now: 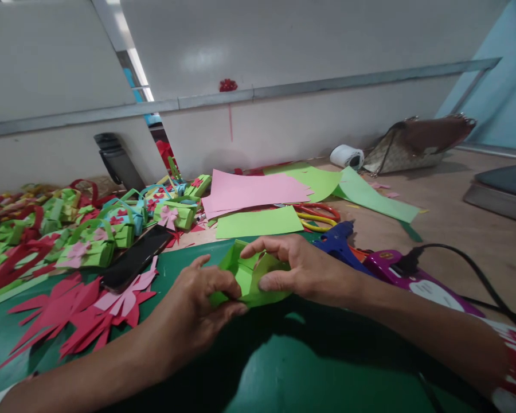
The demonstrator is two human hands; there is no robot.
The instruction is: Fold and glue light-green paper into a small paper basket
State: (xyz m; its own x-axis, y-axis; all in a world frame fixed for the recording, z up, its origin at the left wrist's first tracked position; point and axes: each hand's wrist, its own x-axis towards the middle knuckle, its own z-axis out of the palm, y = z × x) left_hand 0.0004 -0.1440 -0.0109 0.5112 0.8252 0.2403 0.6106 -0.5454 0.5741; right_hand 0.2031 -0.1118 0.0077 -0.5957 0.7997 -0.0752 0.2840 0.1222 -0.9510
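Observation:
A light green folded paper box (251, 278) is held between both hands, above the dark green mat (284, 361). My left hand (210, 298) pinches its left side, with a finger reaching inside and the thumb below. On the right side, my right hand (290, 267) grips a raised flap between thumb and fingers. The box's inner folds show, while its underside is hidden. A flat light green paper sheet (258, 222) lies just behind it. To the right of my right hand lies a blue glue gun (337, 244).
Finished small paper bags (88, 246) crowd the left, beside a black phone (137, 255) and red paper cutouts (64, 310). Pink sheets (253, 192), scissors (322, 215), a purple power strip (417, 281), a thread spool (347, 156), a handbag (417, 146) and a dark bottle (118, 160) stand around.

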